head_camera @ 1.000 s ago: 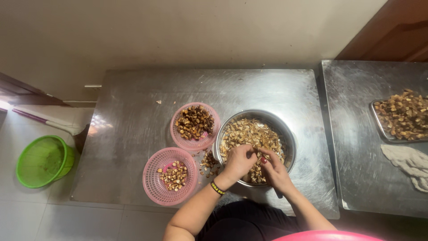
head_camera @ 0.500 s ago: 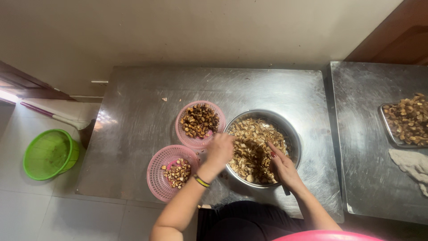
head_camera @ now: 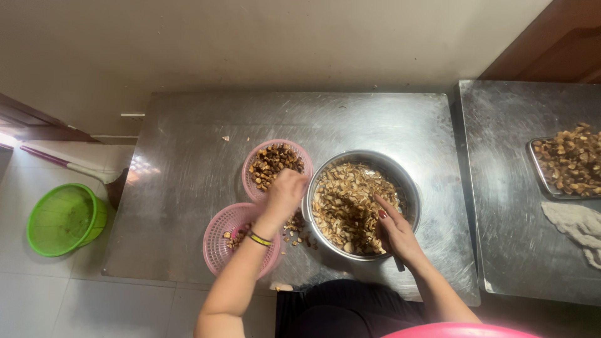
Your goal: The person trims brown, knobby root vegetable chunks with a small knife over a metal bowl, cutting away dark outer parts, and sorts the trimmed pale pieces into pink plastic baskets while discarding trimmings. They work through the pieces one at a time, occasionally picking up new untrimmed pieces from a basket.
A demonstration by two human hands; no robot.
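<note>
Under both hands lies a steel table (head_camera: 188, 188), and to the right of the right hand stands a second table (head_camera: 519, 250) with a tray (head_camera: 539, 164) of brown pieces and a cloth (head_camera: 579, 226). The right hand (head_camera: 395, 233) rests in the steel bowl (head_camera: 369, 158) of nuts (head_camera: 344, 203), fingers loosely curled on them, though whether it grips any cannot be told. The left hand (head_camera: 285, 193), just left of the bowl, hangs clenched over the near edge of the far pink basket (head_camera: 250, 170), with the near pink basket (head_camera: 222, 235) below its wrist and a green basket (head_camera: 62, 219) well off to its left on the floor.
</note>
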